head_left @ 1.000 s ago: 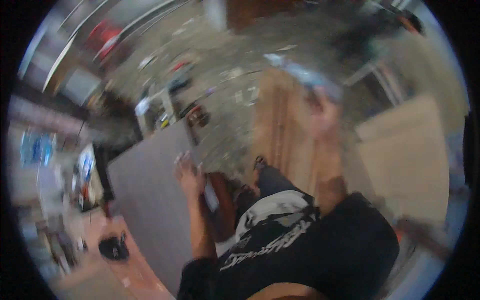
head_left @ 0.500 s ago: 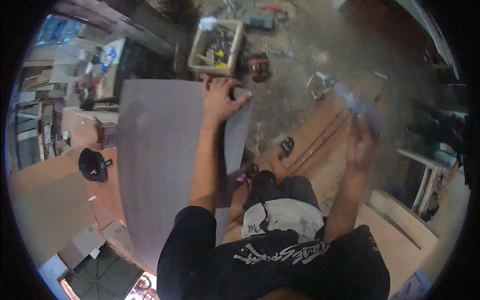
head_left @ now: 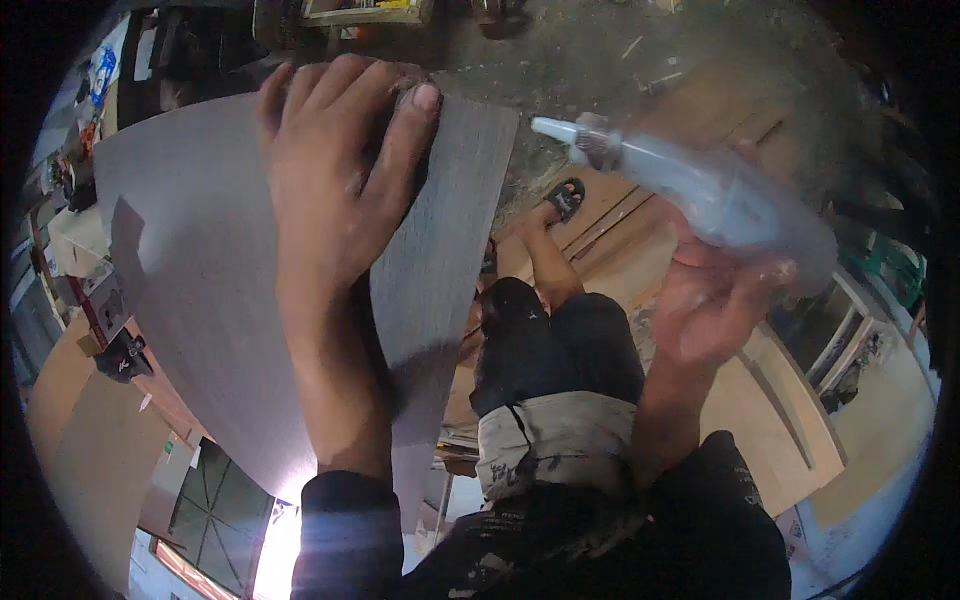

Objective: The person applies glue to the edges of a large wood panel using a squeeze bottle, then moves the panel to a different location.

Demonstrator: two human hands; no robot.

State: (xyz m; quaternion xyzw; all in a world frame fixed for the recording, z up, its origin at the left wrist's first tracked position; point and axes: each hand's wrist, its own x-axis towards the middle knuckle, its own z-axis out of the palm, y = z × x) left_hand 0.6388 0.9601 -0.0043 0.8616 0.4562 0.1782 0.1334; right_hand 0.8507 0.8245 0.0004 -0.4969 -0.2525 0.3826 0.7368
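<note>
A large grey wood-grain panel [head_left: 200, 240] stretches from the left toward my body. My left hand [head_left: 345, 160] is closed over its far edge, fingers curled over the rim and thumb along the top; the fingertips are hidden. In my right hand [head_left: 715, 300] is a clear plastic squeeze bottle [head_left: 700, 185] with whitish contents, slightly blurred. The bottle is tilted, its pale pointed nozzle [head_left: 555, 129] aimed left, just beyond the panel's far right corner. My fingers and thumb wrap the bottle from below.
A box with a pale rim [head_left: 370, 14] stands on the floor at the far side. Brown boards [head_left: 640, 240] lie beneath the bottle, near my sandalled foot [head_left: 565, 199]. At the right are more light wood panels [head_left: 760, 430]. A dark cap [head_left: 122, 356] rests at the left.
My right hand has brought the bottle closer and turned its nozzle toward the panel. The panel appears nearer and more tilted, with my left hand still on its far edge. The view has shifted.
</note>
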